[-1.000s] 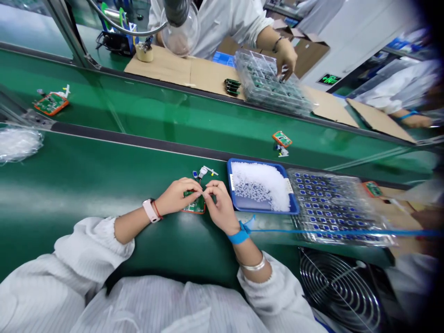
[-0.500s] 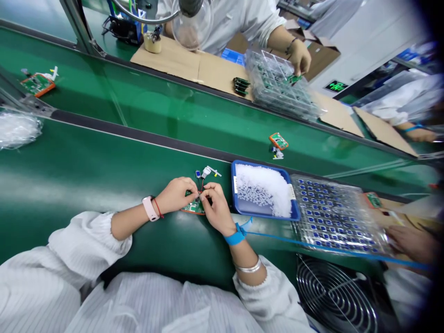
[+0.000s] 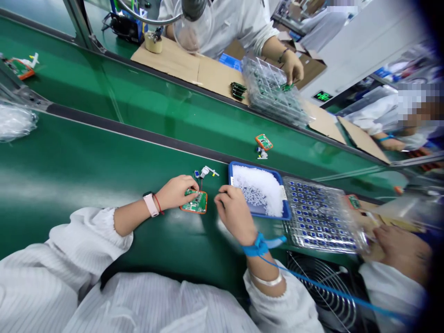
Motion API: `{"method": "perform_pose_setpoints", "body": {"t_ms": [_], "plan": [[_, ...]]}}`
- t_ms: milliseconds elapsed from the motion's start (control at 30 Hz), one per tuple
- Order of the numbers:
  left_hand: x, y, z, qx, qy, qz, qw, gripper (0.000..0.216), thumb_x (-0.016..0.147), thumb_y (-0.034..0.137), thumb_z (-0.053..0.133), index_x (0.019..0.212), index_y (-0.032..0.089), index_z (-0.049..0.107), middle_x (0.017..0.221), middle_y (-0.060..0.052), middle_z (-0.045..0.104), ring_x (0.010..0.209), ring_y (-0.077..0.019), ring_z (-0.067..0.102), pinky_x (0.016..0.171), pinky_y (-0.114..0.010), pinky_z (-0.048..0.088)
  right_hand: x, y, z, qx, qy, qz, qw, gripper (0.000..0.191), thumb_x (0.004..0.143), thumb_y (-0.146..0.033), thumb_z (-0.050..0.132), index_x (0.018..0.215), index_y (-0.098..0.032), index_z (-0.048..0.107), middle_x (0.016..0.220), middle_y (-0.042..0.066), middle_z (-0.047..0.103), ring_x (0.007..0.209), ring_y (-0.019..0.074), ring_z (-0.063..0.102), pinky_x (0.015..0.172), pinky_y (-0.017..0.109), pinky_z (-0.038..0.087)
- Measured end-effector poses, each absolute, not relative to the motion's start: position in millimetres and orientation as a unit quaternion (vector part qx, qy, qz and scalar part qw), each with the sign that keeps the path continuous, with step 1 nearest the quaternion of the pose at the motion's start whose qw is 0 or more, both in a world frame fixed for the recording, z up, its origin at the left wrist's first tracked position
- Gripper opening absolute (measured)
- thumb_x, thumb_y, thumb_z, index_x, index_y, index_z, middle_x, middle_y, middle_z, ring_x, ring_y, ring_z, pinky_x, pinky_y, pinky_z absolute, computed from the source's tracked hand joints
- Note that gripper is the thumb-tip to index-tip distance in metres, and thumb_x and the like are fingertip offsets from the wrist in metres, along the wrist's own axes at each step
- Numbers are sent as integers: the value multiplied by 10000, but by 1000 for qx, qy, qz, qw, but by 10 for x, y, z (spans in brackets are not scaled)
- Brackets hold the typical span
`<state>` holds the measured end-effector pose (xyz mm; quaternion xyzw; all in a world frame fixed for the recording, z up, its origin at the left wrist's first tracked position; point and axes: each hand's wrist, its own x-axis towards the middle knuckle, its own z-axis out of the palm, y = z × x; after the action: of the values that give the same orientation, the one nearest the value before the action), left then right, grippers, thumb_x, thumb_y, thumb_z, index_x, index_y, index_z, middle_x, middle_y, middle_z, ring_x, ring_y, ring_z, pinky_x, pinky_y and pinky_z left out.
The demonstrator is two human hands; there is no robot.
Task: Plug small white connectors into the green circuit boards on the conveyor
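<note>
A green circuit board (image 3: 199,203) in an orange frame lies on the green bench. My left hand (image 3: 178,190) grips its upper left part, the thumb resting over its face and the fingertips at the top edge near the wires. Above the board, a small blue-faced part (image 3: 197,174) and a white connector piece (image 3: 205,172) lie at the ends of thin wires. To the right, my right hand (image 3: 234,210) is apart from the board, its fingers curled together beside the blue tray (image 3: 230,178). Whatever those fingers hold, if anything, is hidden.
White pellet-like pieces (image 3: 274,185) fill much of the tray. Clear plastic trays of blue-faced parts (image 3: 315,212) stand to its right. A blue wrist cord (image 3: 312,277) runs rightward. Another framed board (image 3: 264,141) lies on the far strip. A co-worker's hand (image 3: 293,67) is across the bench.
My right hand has left the board and moved right, closer to the blue tray. My left hand stays at the board, whose right side now shows. The view has shifted slightly.
</note>
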<state>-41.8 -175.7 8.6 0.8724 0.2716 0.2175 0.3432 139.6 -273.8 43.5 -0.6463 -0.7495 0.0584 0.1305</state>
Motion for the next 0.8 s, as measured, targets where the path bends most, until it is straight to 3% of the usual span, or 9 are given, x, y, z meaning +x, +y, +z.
{"method": "perform_pose_setpoints", "body": {"t_ms": [100,200,500,800], "plan": [[-412,-1759,54,883,257,210,333,72,823,204,552,852,171,609,884,-42,664,856,-194,580,772,-310,434,1490,-2829,555,-651,-758,-39,-27,254,824,-70,425,700,-143,635,1051,160,569,895,264,450,742,414,389],[-409,-1758,41,887,254,204,328,68,825,205,552,843,174,610,891,-43,661,852,-195,571,767,-307,426,1472,-2853,550,-630,-766,-85,-102,271,788,-32,432,683,-148,653,1039,176,582,885,287,448,681,420,374],[-431,-1774,45,891,241,208,323,179,868,314,544,949,167,605,955,-56,667,866,-200,568,773,-307,413,1389,-2804,459,-578,-784,-163,-158,288,762,-11,443,696,-161,680,882,161,597,814,270,456,625,393,365],[-437,-1761,51,897,231,206,316,153,875,293,529,901,166,612,936,-52,666,854,-192,564,767,-301,401,1496,-2671,609,-558,-804,-83,-186,284,807,-22,425,826,-114,693,1068,149,601,936,275,465,726,393,383]]}}
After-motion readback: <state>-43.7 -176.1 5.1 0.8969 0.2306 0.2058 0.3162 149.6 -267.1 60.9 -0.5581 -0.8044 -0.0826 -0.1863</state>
